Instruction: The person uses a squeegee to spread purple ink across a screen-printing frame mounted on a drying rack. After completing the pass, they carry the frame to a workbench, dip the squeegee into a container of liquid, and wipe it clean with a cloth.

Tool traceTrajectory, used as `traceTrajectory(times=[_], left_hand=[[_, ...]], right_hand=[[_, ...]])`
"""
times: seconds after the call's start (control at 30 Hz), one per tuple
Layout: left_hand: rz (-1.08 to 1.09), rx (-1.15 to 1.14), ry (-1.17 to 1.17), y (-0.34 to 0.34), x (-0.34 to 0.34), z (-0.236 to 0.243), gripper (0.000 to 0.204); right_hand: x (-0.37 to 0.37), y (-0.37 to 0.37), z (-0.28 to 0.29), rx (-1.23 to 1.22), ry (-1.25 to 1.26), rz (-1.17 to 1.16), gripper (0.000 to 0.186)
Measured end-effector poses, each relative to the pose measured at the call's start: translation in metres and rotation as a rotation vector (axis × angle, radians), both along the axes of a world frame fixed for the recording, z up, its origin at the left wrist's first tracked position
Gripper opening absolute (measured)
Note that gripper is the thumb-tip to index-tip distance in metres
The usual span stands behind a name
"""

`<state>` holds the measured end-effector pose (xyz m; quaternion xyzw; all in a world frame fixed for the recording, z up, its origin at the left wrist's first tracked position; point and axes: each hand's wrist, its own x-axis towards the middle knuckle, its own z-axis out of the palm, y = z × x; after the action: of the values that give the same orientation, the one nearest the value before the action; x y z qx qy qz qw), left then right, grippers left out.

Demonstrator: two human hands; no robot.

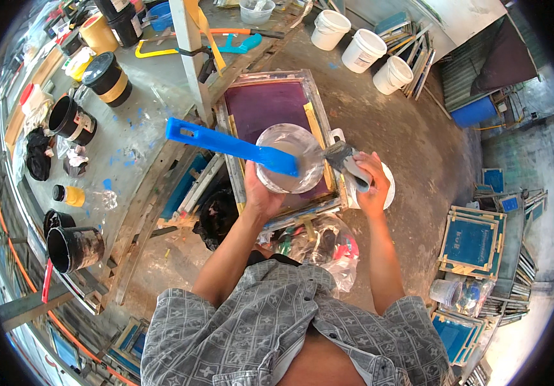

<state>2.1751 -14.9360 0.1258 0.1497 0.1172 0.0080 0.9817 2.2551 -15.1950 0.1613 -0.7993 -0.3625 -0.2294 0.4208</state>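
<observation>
My left hand is wrapped around the side of a round, pale tub with smeared walls. A blue plastic spatula rests in it, its blade inside and its long handle sticking out to the left over the rim. At the tub's right, my right hand grips a grey, curved piece with a dark, rough end turned toward the tub; its kind is unclear. Beneath the tub lies a wooden-framed screen with purple mesh, partly covered. A white bucket shows behind my right hand.
A grey worktable at left bears black tubs and a yellow-lidded jar. White buckets stand on the floor at the back. Blue framed screens are at right. A clear plastic bag lies near my feet.
</observation>
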Motion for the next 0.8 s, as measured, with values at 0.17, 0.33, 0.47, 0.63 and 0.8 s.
traceTrajectory(times=[0.17, 0.33, 0.47, 0.63, 0.8], left_hand=[[0.037, 0.005, 0.025, 0.012, -0.013, -0.006, 0.073], [0.021, -0.025, 0.071, 0.010, -0.012, -0.004, 0.075], [-0.004, -0.155, 0.009, 0.009, -0.011, 0.000, 0.070], [-0.025, -0.116, 0.082, 0.010, -0.013, 0.013, 0.074], [-0.071, -0.096, 0.118, 0.010, -0.026, 0.006, 0.077]], right_hand=[[-0.008, 0.019, -0.021, 0.538, 0.542, -0.134, 0.033], [-0.017, 0.031, -0.025, 0.498, 0.508, -0.099, 0.040], [-0.018, 0.058, -0.018, 0.541, 0.289, 0.259, 0.032], [-0.015, 0.057, 0.004, 0.287, 0.058, 0.336, 0.033], [-0.007, 0.046, -0.017, 0.136, 0.008, 0.212, 0.019]])
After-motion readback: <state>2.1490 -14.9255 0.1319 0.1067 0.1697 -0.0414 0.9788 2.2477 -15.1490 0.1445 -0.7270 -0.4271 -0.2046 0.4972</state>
